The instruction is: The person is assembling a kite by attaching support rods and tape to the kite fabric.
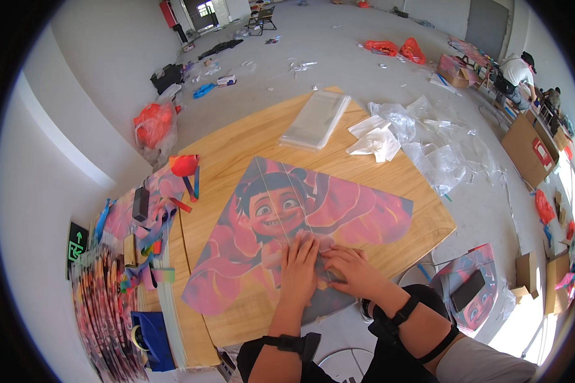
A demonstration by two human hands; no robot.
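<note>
A kite [358,201] with pink and red wings and a printed cartoon character lies spread on the wooden table in front of me. Thin pale rods run along its middle. My left hand [298,268] rests on the lower middle of the kite, its fingers stretched out flat over the print. Just beside it, my right hand [350,269] bends its fingers around the kite's fabric near the centre line. What lies under its fingertips is hidden. The dark lower end of the kite reaches the table's near edge.
Clear plastic sleeves [316,120] and crumpled white tissue [377,138] lie at the table's far side. To the left are a tape dispenser [152,341], stacked printed sheets [105,313] and colourful ribbons. A phone [468,290] lies at right. Beyond, a person [516,80] works near cardboard boxes.
</note>
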